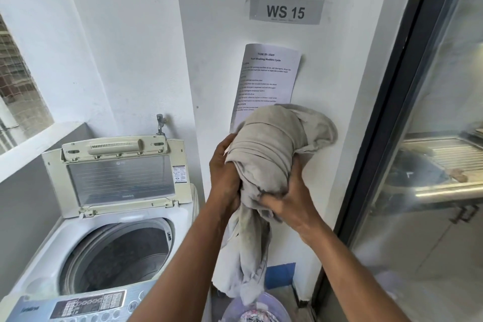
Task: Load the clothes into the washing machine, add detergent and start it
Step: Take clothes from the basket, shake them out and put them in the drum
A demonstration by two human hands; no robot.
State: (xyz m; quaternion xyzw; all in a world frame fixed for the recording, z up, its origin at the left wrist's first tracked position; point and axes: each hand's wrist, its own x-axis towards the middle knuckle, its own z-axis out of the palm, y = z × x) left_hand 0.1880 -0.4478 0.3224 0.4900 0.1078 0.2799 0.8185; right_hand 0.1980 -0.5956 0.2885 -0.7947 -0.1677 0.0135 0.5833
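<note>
A beige garment point(271, 154) is bunched up in front of the wall, its tail hanging down toward a pale purple laundry basket point(235, 308) at the bottom edge. My left hand point(224, 170) grips the garment's left side and my right hand point(290, 196) clutches it lower right. To the left stands a white top-loading washing machine point(41, 256) with its lid point(120, 178) raised upright. Its drum point(117, 256) looks dark and shows no clothes. The control panel point(86, 306) lies at the bottom left.
A wall column directly ahead carries a "WS 15" label point(286, 9) and a printed task sheet point(266, 78). A dark-framed glass door point(386, 112) runs down the right. A tap point(160, 123) sits above the machine, and a windowsill point(34, 144) runs along the left.
</note>
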